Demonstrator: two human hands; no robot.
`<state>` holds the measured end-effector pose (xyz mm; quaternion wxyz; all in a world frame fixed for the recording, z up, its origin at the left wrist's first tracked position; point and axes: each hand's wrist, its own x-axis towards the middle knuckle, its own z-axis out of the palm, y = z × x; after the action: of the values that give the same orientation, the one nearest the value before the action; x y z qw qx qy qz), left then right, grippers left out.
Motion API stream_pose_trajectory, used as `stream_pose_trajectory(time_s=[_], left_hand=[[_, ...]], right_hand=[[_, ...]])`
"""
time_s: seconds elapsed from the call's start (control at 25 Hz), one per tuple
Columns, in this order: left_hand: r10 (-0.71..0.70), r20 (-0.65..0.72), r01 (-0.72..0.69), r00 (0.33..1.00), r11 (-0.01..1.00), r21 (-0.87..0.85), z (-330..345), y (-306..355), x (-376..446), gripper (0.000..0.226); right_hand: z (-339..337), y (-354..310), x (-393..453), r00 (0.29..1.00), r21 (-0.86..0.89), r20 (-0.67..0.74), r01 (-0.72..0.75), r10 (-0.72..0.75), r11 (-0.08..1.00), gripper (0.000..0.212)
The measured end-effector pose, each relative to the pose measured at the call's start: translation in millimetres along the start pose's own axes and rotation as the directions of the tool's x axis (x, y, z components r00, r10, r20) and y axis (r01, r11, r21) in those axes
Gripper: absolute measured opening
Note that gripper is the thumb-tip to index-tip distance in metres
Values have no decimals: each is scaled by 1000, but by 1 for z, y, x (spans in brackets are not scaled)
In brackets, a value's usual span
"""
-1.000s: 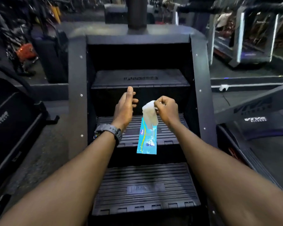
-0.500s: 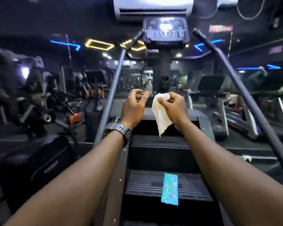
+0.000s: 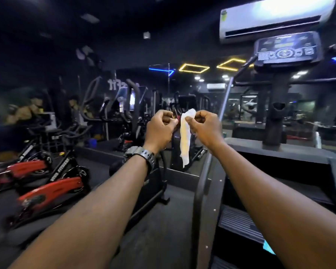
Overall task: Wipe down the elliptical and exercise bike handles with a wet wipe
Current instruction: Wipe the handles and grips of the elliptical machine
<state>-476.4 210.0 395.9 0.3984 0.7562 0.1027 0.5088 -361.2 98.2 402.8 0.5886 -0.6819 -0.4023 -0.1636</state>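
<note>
Since a moment ago your view has swung left, leaving only a corner of the blue wipe packet (image 3: 269, 249) showing. Left of the wet wipe (image 3: 185, 136), your left hand (image 3: 159, 131) is curled, seemingly empty; your right hand (image 3: 206, 129) pinches its top edge, right of it.

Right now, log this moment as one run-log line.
stage: wipe out, unfolding | right hand: pinches wet wipe top | left hand: curled beside wipe, contact unclear | wipe packet: on machine step | handles: not yet wiped
</note>
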Motion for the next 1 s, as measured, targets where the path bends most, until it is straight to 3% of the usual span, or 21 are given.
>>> stream_pose_trajectory(time_s=[0.2, 0.48, 0.88, 1.0], left_hand=[[-37, -93, 41, 995, 998, 44, -125, -71, 12, 13], [-37, -14, 38, 999, 997, 65, -249, -160, 100, 11], [-21, 41, 21, 999, 1000, -13, -222, -307, 245, 16], [-28, 68, 31, 997, 998, -52, -208, -338, 303, 5]], right_hand=[[124, -41, -7, 999, -86, 50, -11, 15, 996, 15], [266, -67, 29, 998, -105, -2, -58, 58, 993, 14], [380, 12, 156, 996, -161, -87, -47, 33, 986, 16], [418, 35, 211, 996, -175, -88, -44, 28, 984, 18]])
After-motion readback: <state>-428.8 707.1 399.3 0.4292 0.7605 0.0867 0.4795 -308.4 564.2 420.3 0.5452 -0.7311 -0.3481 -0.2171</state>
